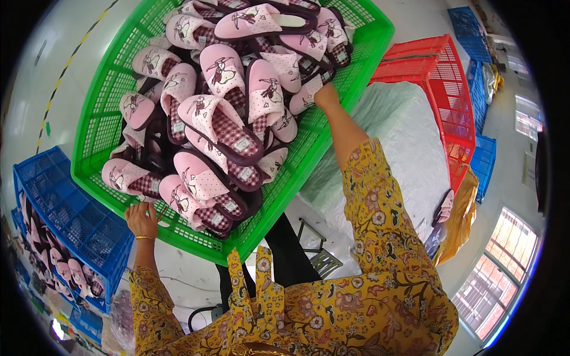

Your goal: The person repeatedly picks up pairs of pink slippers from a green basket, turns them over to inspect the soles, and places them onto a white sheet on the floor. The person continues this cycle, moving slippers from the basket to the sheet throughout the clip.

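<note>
Two hands: both on the job! The right hand (326, 97) is in at upper centre, over one end of a pink slipper (304, 97); the left hand (141, 221) is down at lower left, fingers up against the rim of the green basket (98, 124).
Right-hand grip: fingers tucked from view, so clasping or merely touching, I can't tell.
Left-hand grip: on the rim, though how firmly I can't tell.
Pink slipper: directly left of the right hand, just inside the basket's right wall, its upper-right end under the fingers.
Slipper's line: long axis slanting lower left to upper right, rounded toe aimed lower left, away from the hand.
Slipper pile (221, 68): what a heap, toes every which way! Mid-frame, a top slipper (224, 121) points its toe upper left, checked insole showing, heel toward lower right.
Floor (74, 113): pale and glossy, a yellow-and-black line (66, 62) curving down the upper left.
Left side: a blue crate (71, 207), more slippers (74, 274) beside it.
Right side: a whitish covered bulk (404, 142) next to a red crate (454, 101), blue crates (469, 32) at upper right, and a barred window (496, 273) glowing lower right.
</note>
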Available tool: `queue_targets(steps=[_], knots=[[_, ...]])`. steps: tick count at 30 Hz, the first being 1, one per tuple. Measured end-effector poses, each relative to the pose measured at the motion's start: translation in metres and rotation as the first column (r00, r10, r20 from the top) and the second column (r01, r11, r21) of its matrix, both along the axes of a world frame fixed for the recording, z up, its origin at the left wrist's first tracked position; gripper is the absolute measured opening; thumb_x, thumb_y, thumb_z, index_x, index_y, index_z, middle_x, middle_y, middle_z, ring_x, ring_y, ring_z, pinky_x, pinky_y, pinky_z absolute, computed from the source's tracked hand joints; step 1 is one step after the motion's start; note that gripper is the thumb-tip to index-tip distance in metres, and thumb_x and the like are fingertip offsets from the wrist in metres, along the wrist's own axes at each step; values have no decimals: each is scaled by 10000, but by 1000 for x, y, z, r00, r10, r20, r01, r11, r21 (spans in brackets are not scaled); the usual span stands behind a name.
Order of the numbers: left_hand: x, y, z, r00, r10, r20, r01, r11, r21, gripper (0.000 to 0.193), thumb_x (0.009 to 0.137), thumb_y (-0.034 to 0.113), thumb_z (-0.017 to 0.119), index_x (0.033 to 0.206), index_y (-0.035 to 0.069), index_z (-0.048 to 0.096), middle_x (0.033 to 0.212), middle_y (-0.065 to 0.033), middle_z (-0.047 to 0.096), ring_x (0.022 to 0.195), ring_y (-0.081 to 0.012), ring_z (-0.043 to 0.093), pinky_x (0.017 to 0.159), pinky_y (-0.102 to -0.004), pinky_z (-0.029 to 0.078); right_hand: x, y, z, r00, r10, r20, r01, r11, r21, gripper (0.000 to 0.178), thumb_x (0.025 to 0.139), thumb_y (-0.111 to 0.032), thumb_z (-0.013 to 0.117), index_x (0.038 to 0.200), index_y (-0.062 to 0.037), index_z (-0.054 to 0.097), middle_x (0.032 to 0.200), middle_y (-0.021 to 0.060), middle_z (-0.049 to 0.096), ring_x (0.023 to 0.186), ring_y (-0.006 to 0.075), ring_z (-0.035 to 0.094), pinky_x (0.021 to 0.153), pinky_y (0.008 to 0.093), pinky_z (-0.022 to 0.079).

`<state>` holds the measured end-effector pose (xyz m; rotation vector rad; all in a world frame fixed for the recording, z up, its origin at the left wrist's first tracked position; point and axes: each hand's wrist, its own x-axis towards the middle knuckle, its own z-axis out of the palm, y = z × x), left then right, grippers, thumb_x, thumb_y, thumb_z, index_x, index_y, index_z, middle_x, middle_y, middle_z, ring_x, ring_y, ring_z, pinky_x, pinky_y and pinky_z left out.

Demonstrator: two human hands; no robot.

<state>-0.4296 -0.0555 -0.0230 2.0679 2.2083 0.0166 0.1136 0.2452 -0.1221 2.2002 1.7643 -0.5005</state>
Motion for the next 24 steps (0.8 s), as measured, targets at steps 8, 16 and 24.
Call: queue_targets(steps=[8, 16, 24], knots=[[2, 2, 6, 999, 42, 0, -42, 998, -44, 149, 852, 194, 593, 793, 64, 635, 806, -78, 646, 793, -267, 582, 852, -388, 386, 9, 22, -53, 969, -246, 32, 247, 942, -226, 401, 708, -193, 713, 1000, 70, 630, 1087, 258, 625, 1020, 338, 630, 869, 399, 507], [7, 4, -2, 1000, 24, 12, -24, 1000, -13, 127, 829, 195, 615, 780, 79, 633, 778, -64, 632, 785, -254, 579, 846, -384, 389, 30, 8, 32, 963, -43, -264, 43, 999, -7, 463, 715, -384, 646, 928, 27, 657, 948, 277, 637, 886, 405, 625, 783, 459, 492], [0, 3, 4, 997, 65, 29, -64, 998, -17, 123, 804, 208, 626, 762, 93, 626, 806, -72, 643, 811, -253, 592, 857, -394, 398, -12, -49, 131, 858, -133, -496, 157, 988, 6, 327, 821, -320, 656, 809, -12, 546, 651, 113, 583, 514, 220, 554, 495, 351, 436]])
